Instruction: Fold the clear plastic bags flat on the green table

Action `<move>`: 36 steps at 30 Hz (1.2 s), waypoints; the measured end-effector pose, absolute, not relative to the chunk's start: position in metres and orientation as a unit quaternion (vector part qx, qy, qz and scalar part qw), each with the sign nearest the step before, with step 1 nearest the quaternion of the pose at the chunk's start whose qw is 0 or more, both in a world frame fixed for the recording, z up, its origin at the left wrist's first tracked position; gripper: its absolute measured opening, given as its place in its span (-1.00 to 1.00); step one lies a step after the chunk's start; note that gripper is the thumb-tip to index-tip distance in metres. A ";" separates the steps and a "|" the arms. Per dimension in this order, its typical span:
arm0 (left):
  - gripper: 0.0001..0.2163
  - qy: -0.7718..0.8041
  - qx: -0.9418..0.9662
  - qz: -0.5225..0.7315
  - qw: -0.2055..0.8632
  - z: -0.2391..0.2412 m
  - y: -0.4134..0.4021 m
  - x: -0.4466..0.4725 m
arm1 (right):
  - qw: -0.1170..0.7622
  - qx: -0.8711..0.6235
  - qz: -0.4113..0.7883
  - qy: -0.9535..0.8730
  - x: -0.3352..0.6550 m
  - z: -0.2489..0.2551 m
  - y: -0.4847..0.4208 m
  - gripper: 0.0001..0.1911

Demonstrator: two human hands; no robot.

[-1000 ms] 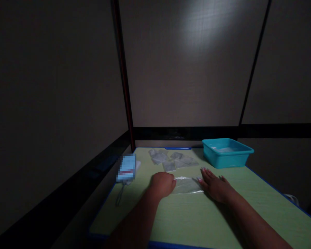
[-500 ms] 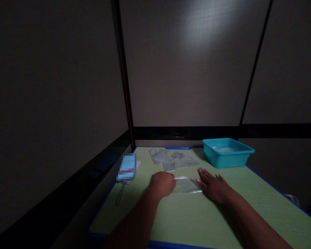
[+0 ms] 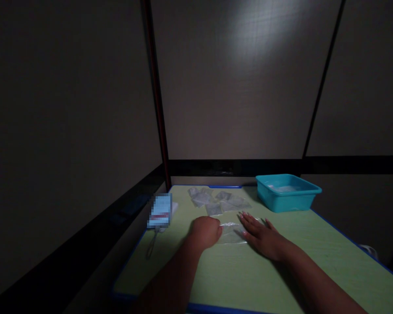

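Observation:
A clear plastic bag (image 3: 231, 234) lies flat on the light green table (image 3: 236, 279). My left hand (image 3: 207, 231) is closed on the bag's left end, knuckles up. Across the bag's right part rests my right hand (image 3: 262, 235), palm down with its fingers stretched out, and it covers that end. Behind both hands several small, flat plastic bags (image 3: 213, 209) are spread on the table, some overlapping.
A turquoise plastic basin (image 3: 286, 198) with something clear or whitish inside stands at the back right. At the left edge lies a blurred-out light blue item (image 3: 160, 211) with a cord loop (image 3: 151, 244). Wall panels (image 3: 232, 87) rise behind the table.
My right hand has slid a little to the left over the bag, toward my left hand. My left hand and the other things stay in place.

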State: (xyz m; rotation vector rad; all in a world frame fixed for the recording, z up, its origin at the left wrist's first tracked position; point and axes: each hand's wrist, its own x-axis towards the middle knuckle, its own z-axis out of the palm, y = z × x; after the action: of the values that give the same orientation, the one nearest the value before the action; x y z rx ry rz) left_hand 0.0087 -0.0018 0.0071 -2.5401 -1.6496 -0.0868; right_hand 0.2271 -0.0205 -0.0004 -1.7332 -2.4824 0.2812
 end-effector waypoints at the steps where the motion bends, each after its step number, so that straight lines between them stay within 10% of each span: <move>1: -0.62 -0.543 -0.837 -0.028 0.055 0.007 -0.002 0.008 | 0.042 -0.574 0.091 -0.813 0.227 -0.001 -0.021 -0.35; 36: -0.64 -0.539 -0.839 -0.032 0.062 0.006 0.000 0.009 | 0.006 -0.665 0.069 -0.744 0.246 0.000 -0.014 -0.39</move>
State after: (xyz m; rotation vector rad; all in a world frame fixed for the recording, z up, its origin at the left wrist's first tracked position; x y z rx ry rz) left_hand 0.0088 -0.0004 0.0057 -2.5384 -1.6304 -0.0967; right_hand 0.2457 -0.0142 -0.0001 -2.0803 -2.3289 0.2163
